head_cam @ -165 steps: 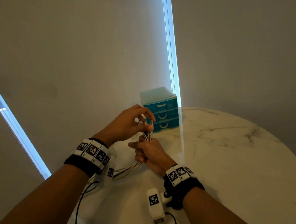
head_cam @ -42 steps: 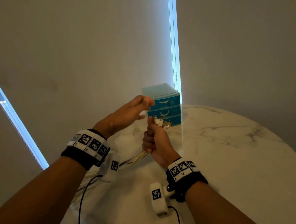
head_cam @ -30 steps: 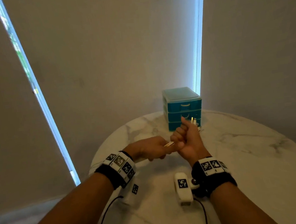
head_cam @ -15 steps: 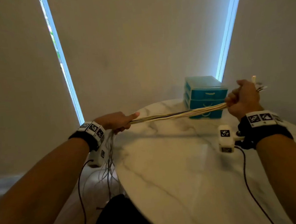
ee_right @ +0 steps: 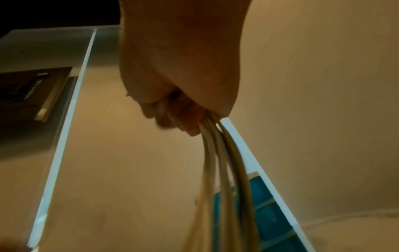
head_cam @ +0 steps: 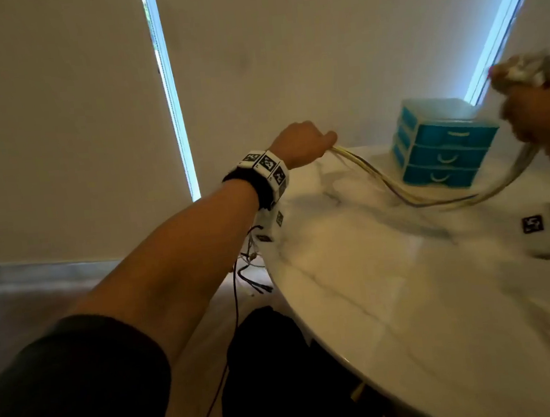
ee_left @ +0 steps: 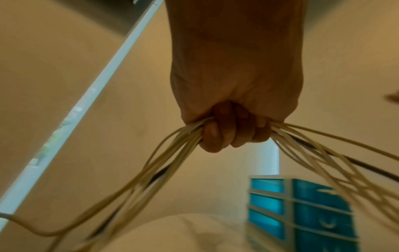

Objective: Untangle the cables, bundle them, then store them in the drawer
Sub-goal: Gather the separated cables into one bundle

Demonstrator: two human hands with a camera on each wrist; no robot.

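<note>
At the far left of the head view a bright vertical gap of window [head_cam: 168,94] is seen between pale blinds, above a dark floor. Loose cable ends [head_cam: 250,267] are seen hanging off the table edge beneath the left wrist, where a band with black-and-white markers [head_cam: 264,169] is worn. The left hand [head_cam: 301,145] is held above the left edge of the round marble table [head_cam: 411,313] and is clenched around the cables [head_cam: 396,186]; in the left wrist view the fingers [ee_left: 218,134] are seen curled tight around the bunch, with strands fanning out on both sides of the fist. From this fist the pale cables, with at least one dark strand among them, are seen sagging in a slack arc down to the tabletop and rising again towards the right. Behind the arc a small teal drawer unit [head_cam: 442,145] with three closed drawers is set on the table near the wall. At the far right the right hand [head_cam: 537,116], blurred, is raised above the table and is closed around the other end of the same bunch, with connector ends [head_cam: 522,67] protruding above the fist; the wrapped fingers [ee_right: 183,117] are confirmed in the right wrist view.
</note>
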